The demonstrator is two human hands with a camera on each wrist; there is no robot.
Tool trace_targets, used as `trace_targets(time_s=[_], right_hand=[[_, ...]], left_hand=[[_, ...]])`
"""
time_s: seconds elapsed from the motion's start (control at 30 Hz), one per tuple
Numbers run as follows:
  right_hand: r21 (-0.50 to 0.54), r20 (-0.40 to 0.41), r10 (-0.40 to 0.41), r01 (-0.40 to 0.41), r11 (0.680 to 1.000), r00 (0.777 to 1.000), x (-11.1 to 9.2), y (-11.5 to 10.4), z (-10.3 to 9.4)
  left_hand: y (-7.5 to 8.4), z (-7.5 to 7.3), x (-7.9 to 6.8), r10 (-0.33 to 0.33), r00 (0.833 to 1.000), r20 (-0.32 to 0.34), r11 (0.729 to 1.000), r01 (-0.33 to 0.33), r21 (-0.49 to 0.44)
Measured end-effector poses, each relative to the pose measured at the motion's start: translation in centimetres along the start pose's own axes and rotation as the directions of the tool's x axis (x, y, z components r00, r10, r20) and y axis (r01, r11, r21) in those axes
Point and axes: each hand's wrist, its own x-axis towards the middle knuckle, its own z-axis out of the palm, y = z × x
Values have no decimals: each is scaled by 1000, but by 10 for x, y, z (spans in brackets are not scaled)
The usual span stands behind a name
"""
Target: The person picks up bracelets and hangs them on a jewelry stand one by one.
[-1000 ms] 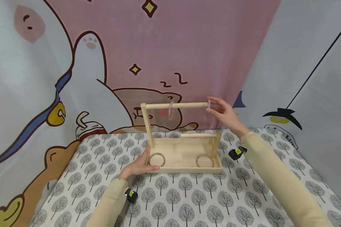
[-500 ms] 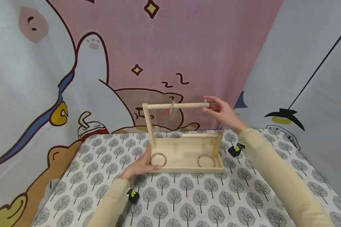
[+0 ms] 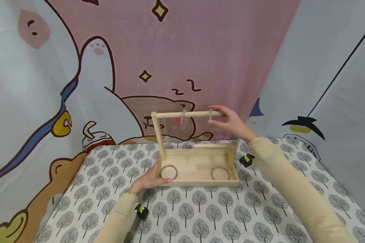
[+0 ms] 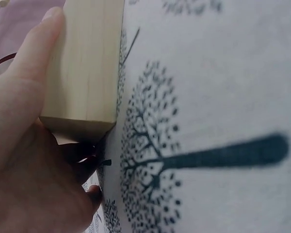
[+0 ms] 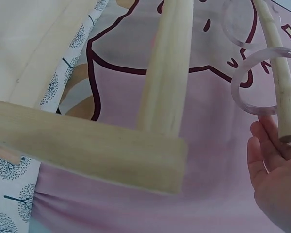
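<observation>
My left hand [image 3: 147,178] grips the left front corner of a pale wooden bangle rack [image 3: 197,184], its thumb along the front rim. In the left wrist view that thumb lies on the wooden edge [image 4: 85,63]. At the upper rod [image 3: 197,113], my right hand [image 3: 232,124] pinches a translucent pale bangle [image 3: 211,116] between thumb and fingers. The rod's free end passes through this bangle [image 5: 238,80], as the right wrist view shows. Farther left on the same rod hangs a second translucent bangle [image 3: 183,122].
Two more bangles lie in the rack's tray, one at the left [image 3: 169,165] and one at the right [image 3: 212,172]. A shorter lower rod [image 3: 214,145] juts left from the right post [image 3: 232,155]. Tree-patterned cloth [image 3: 185,211] covers the table; a cartoon curtain [image 3: 216,60] hangs behind.
My right hand has slid the bangle leftward along the upper rod, from the free end inward. The left hand keeps its hold on the rack's corner.
</observation>
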Motion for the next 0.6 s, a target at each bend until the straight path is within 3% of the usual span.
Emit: trace_targets(time_s=[0.1,0.43,0.6], right_hand=[[-40,4,-4,4,999,1000,1,-4,2],[-84,-1,-15,15,996,1000,9,-9,6],[-117,13,-35,36,992,999,14,-10,8]], left_hand=[[6,-1,-3,24,1000,-14,1000,-24,0],[10,-3,-3,-33,999,10,999,34,-10],[10,-3,-2,-24,1000,6,1000,24,-12]])
